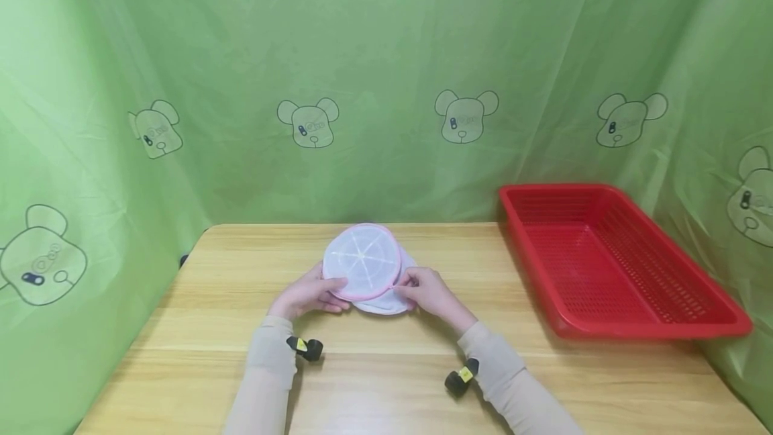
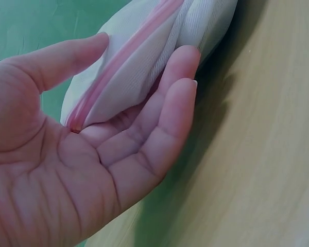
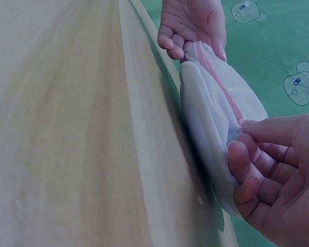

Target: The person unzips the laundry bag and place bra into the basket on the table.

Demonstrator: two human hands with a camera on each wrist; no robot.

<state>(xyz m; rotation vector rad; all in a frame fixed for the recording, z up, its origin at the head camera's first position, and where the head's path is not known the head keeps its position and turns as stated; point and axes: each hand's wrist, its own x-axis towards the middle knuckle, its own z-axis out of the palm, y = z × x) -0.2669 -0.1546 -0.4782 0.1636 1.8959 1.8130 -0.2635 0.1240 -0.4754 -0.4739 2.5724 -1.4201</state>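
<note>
A round white mesh laundry bag (image 1: 362,260) is tilted up above the table, its lid marked with pale lines that meet like spokes. Pink zipper trim (image 3: 219,80) runs round its edge. My left hand (image 1: 311,293) holds the bag at its left side, thumb on the lid and fingers beneath, as the left wrist view shows on the bag (image 2: 139,67). At the right edge, my right hand (image 1: 427,291) pinches the zipper between thumb and forefinger. Its other fingers curl against the bag's lower half in the right wrist view; the zipper pull itself is hidden by the fingertips.
A red plastic basket (image 1: 543,287) with slotted walls stands at the right of the wooden table (image 1: 241,274). Green curtains (image 1: 386,32) printed with bear heads hang behind and at both sides. Black wrist cameras (image 1: 313,350) are strapped to both sleeves.
</note>
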